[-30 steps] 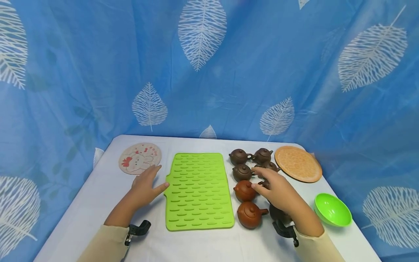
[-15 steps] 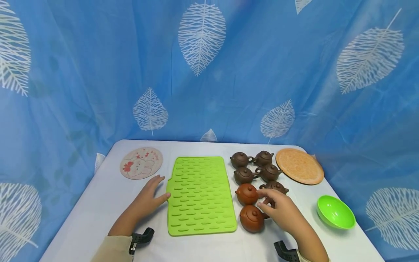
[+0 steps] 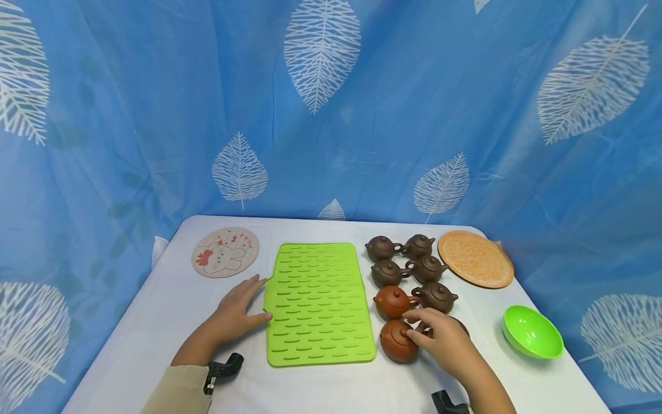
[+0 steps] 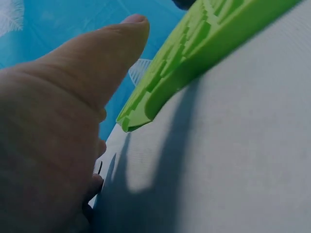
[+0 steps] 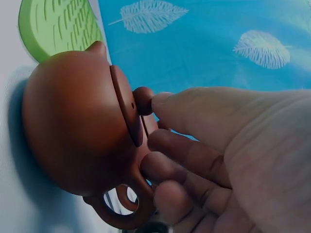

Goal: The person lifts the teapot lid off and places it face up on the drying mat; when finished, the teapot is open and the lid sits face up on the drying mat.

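In the head view, my right hand (image 3: 439,339) is over the nearest reddish-brown teapot (image 3: 394,345). The right wrist view shows the thumb tip at the lid knob (image 5: 142,100), while the bent fingers hover along the teapot's far side, by its loop handle (image 5: 104,211). Just behind stands a second reddish-brown teapot (image 3: 390,303). My left hand (image 3: 234,310), fingers extended and thumb spread, is at the left edge of a green ridged mat (image 3: 320,305). Its thumb overlaps the mat's edge in the head view.
Several dark brown teapots (image 3: 387,273) stand in pairs behind and beside the reddish ones; one is partly hidden by my right hand. A round orange mat (image 3: 476,259) and a green bowl (image 3: 532,332) lie to the right. A round rabbit-print mat (image 3: 225,253) lies back left.
My right hand has come down from above the farther reddish teapot toward the handle and lid of the nearest one. My left hand has stayed nearly still beside the green mat.
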Available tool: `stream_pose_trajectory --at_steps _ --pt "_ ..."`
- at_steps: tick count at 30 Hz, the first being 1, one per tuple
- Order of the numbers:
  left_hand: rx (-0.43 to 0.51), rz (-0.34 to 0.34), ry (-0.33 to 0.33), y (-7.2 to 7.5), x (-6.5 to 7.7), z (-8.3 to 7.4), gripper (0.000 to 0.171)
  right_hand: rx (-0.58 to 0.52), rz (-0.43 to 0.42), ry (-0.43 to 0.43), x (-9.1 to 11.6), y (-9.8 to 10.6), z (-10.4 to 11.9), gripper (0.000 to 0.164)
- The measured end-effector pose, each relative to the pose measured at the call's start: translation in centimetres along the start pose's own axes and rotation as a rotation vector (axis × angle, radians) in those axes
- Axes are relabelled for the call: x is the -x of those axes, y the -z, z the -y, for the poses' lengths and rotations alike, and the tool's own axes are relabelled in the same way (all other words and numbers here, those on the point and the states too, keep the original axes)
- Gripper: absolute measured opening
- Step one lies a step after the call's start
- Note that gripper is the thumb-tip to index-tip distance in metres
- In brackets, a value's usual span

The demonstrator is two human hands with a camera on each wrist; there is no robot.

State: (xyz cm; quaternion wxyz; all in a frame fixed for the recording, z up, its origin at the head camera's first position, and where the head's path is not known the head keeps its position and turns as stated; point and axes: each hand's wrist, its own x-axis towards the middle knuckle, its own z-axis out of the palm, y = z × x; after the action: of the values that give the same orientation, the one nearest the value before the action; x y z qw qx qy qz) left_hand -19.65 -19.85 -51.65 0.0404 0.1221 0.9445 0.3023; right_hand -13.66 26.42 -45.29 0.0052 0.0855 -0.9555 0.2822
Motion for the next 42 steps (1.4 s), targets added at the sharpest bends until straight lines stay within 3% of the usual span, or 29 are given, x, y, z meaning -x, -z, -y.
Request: stream_pose_trajectory --at_steps 9,15,21,26,34,42 --pt "-0.141 0.051 0.011 -0.6 0.2 -0.4 0.099 0.058 -0.001 0.049 0.1 -0.5 0.3 0.028" --pt "-0.129 0.056 0.009 -0.6 0.2 -0.4 0.097 0.034 0.039 0.018 0.1 -0.4 0.7 0.028" --pt "-0.11 0.057 -0.002 -0.3 0.3 -0.7 0.094 0.065 0.028 0.033 0.2 -0.3 0.8 0.025" --pt "-0.1 0.075 0.004 -0.2 0.4 -0.9 0.091 0.076 0.018 -0.002 0.3 0.2 0.9 0.019" --pt "-0.094 0.075 -0.005 0.0 0.4 -0.9 0.091 -0.037 0.007 -0.102 0.0 0.3 1.2 0.012" --pt "-0.078 0.079 -0.003 0.1 0.6 -1.0 0.09 -0.26 -0.009 -0.177 -0.6 -0.3 1.9 0.013"
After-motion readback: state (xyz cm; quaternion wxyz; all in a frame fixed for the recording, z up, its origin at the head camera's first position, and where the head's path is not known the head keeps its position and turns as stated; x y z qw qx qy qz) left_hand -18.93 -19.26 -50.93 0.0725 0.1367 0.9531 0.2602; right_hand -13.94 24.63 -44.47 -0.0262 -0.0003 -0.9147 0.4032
